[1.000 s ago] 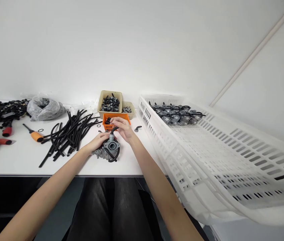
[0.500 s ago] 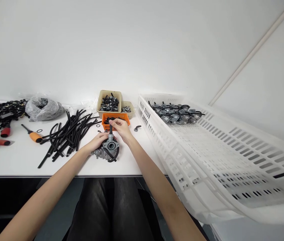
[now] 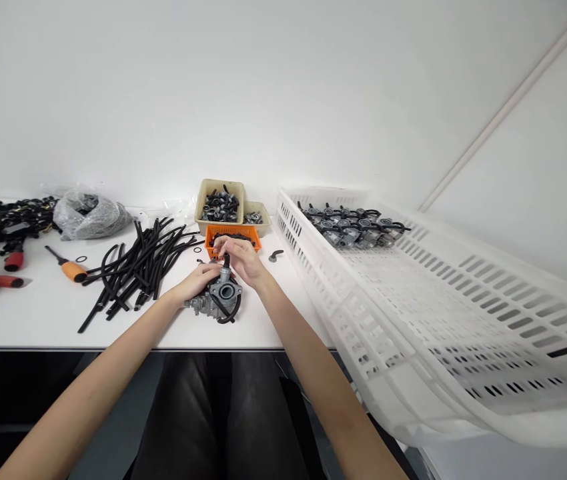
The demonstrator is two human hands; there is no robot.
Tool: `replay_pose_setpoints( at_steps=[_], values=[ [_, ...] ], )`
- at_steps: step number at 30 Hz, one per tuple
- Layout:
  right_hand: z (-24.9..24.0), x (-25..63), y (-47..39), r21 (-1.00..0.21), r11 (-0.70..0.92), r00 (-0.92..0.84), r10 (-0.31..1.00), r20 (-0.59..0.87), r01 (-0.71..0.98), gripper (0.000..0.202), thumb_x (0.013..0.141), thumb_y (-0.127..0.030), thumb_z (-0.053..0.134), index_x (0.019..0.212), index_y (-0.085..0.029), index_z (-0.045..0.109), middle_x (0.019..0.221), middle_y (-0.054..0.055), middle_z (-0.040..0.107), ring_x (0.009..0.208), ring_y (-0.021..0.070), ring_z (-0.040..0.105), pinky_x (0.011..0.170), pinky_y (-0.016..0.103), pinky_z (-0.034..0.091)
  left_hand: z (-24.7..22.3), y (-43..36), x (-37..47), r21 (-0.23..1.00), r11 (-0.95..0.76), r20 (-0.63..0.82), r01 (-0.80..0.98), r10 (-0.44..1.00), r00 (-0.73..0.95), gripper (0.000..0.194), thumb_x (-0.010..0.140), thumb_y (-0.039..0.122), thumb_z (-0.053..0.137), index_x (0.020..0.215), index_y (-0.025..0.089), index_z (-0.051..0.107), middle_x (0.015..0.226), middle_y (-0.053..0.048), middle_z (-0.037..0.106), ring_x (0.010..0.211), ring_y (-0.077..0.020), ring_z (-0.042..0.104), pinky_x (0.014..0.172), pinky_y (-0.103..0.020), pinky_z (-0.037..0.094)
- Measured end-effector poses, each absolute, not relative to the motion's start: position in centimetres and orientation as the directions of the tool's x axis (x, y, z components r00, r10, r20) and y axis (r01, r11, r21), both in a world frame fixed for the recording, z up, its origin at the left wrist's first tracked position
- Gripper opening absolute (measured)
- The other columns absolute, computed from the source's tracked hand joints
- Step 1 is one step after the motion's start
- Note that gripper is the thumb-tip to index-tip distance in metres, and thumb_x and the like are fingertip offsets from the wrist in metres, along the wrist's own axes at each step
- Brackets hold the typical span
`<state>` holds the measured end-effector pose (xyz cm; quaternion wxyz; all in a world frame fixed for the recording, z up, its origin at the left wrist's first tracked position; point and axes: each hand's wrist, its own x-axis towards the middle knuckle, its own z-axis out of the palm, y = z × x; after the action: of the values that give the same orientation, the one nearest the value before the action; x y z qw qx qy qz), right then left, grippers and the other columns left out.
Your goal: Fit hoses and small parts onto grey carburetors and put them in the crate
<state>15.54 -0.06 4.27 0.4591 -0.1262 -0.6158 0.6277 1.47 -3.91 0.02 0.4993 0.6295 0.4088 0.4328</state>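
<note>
A grey metal carburetor (image 3: 213, 299) rests near the front of the white table, its round bore facing me and a black hose looped across its front. My left hand (image 3: 202, 275) is closed on its left and back side, with the fingertips partly hidden behind the body. From the carburetor's top stands a black rubber boot (image 3: 226, 261). Around the boot's upper end, the fingers of my right hand (image 3: 241, 257) are curled; the exact contact is partly hidden.
Behind my hands are an orange basket (image 3: 257, 235) and beige bins (image 3: 198, 217) of small parts. Black hoses (image 3: 136, 273) and an orange-handled screwdriver (image 3: 72, 271) lie left. A loose cap with a bent boot (image 3: 274, 256) sits right, beside a white crate (image 3: 323, 283) holding carburetors (image 3: 358, 230).
My right hand's fingers have shifted on the boot and now curl over its top, with the boot looking shorter and tilted. A bit of another person's hand shows at the left edge.
</note>
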Motion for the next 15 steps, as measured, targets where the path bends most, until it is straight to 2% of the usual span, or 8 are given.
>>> replay_pose_setpoints(
  at_steps=[3, 7, 10, 15],
  values=[
    [4.5, 16.0, 0.0, -0.897, 0.11, -0.578, 0.73, 0.365, -0.428, 0.025, 0.063, -0.036, 0.077, 0.058, -0.017, 0.061, 0.089, 0.004, 0.06, 0.08, 0.0149, 0.052, 0.07, 0.028, 0.041, 0.0, -3.8, 1.4, 0.976, -0.201, 0.169, 0.078, 0.938, 0.303, 0.043, 0.074, 0.052, 0.054, 0.081, 0.013, 0.071, 0.086, -0.008, 0.071, 0.087, -0.0215, 0.063, 0.081, -0.029, 0.046],
    [4.5, 16.5, 0.5, -0.893, 0.062, -0.581, 0.74, 0.341, -0.445, 0.02, 0.062, -0.028, 0.077, 0.074, -0.019, 0.065, 0.088, 0.002, 0.06, 0.079, 0.0137, 0.054, 0.069, 0.027, 0.043, -0.2, -3.7, 1.2, 0.972, -0.219, 0.182, 0.09, 0.933, 0.31, 0.042, 0.074, 0.051, 0.054, 0.081, 0.013, 0.07, 0.085, -0.008, 0.072, 0.086, -0.0222, 0.063, 0.08, -0.03, 0.046],
    [4.1, 16.7, 1.1, -0.901, 0.053, -0.571, 0.757, 0.317, -0.43, 0.024, 0.063, -0.029, 0.078, 0.082, -0.02, 0.065, 0.086, 0.0, 0.061, 0.08, 0.0131, 0.055, 0.071, 0.026, 0.044, -0.2, -3.8, 1.1, 0.973, -0.216, 0.181, 0.086, 0.937, 0.299, 0.043, 0.074, 0.051, 0.052, 0.081, 0.012, 0.07, 0.083, -0.008, 0.072, 0.083, -0.0224, 0.063, 0.078, -0.03, 0.047],
    [3.5, 16.7, 1.9, -0.932, 0.077, -0.509, 0.82, 0.262, -0.355, 0.026, 0.064, -0.035, 0.078, 0.074, -0.019, 0.062, 0.08, -0.002, 0.059, 0.074, 0.0108, 0.055, 0.072, 0.025, 0.044, -0.1, -3.9, 1.0, 0.97, -0.229, 0.197, 0.082, 0.936, 0.291, 0.041, 0.073, 0.049, 0.051, 0.079, 0.013, 0.07, 0.083, -0.008, 0.072, 0.081, -0.022, 0.064, 0.08, -0.031, 0.048]
  ],
)
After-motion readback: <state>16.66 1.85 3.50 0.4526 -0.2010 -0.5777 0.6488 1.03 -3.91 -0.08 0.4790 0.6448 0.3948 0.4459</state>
